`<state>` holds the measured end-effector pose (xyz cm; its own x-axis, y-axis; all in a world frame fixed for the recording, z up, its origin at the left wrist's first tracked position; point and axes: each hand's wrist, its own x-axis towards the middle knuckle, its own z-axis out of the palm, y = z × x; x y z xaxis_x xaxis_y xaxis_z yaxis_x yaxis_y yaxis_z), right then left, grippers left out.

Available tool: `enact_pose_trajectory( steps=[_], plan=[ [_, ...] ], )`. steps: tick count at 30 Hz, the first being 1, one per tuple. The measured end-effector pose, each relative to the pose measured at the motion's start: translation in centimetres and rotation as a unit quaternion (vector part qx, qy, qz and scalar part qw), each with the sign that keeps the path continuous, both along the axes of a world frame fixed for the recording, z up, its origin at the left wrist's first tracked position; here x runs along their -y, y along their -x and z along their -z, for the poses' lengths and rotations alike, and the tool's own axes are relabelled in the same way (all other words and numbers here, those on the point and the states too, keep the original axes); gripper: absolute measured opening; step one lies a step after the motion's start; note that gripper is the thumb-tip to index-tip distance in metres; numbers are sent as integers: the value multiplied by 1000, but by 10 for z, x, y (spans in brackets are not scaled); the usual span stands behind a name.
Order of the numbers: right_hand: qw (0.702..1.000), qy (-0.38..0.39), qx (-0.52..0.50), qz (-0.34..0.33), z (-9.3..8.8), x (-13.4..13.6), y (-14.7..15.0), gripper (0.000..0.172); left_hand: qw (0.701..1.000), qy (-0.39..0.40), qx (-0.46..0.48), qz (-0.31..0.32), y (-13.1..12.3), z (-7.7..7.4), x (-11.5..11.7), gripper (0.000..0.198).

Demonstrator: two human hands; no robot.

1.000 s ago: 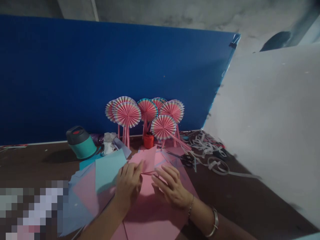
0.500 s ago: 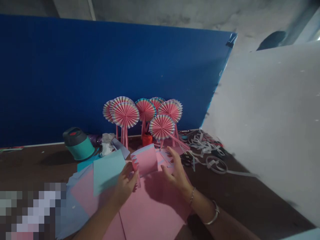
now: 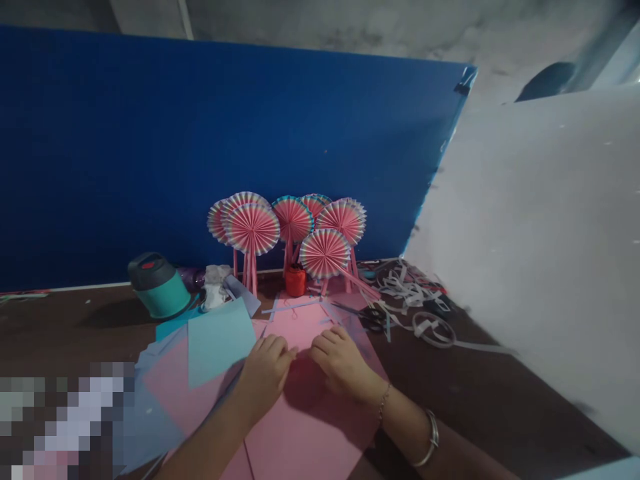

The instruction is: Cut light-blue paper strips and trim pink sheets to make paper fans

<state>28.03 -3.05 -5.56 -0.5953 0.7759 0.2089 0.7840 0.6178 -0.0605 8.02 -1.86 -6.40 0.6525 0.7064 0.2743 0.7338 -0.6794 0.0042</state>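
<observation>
Both my hands are low in the middle of the head view, over pink paper on the table. My left hand (image 3: pixel 267 373) is closed, its fingers curled down at the edge of a pink sheet of paper (image 3: pixel 304 367). Close by on its right, my right hand (image 3: pixel 345 367) is closed the same way on that paper, thumbs facing each other. My fingers hide most of what they grip, and the pleats cannot be seen. A larger pink sheet (image 3: pixel 305 440) lies beneath. Several pleated round paper fans (image 3: pixel 251 229) on pink stems stand behind.
Left are a pale blue sheet (image 3: pixel 220 343) and a teal container with a dark lid (image 3: pixel 159 285). A red spool (image 3: pixel 295 281) stands at the back. Scissors (image 3: pixel 373 318) and tangled white strips (image 3: pixel 407 290) lie right. A blue panel (image 3: pixel 200 133) stands behind, a white wall (image 3: pixel 540 253) right.
My left hand has brought the pleated pink paper down from its raised position. My right hand has come in from its spread pose, and its fingers have curled down beside the left.
</observation>
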Motion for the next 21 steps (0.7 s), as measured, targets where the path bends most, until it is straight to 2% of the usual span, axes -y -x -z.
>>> enact_pose_trajectory(
  steps=[3,10,13,15,18,21],
  plan=[
    [997,74,24,10,-5,-2,-4,19,996,89,-19,-9,2,-4,1,25],
    [990,126,-64,4,-3,-5,-19,29,968,224,98,-54,16,-17,-3,26],
    [982,145,-119,12,3,-9,-23,27,959,250,125,-47,22,-16,-8,28],
    [971,161,-167,57,5,-11,-22,23,955,257,136,-54,25,-15,-11,28],
    [958,158,-207,117,9,-14,-22,14,941,279,159,-109,26,-13,-15,25],
    [957,149,-218,116,13,-17,-22,12,923,298,192,-147,26,-11,-19,22]
  ],
)
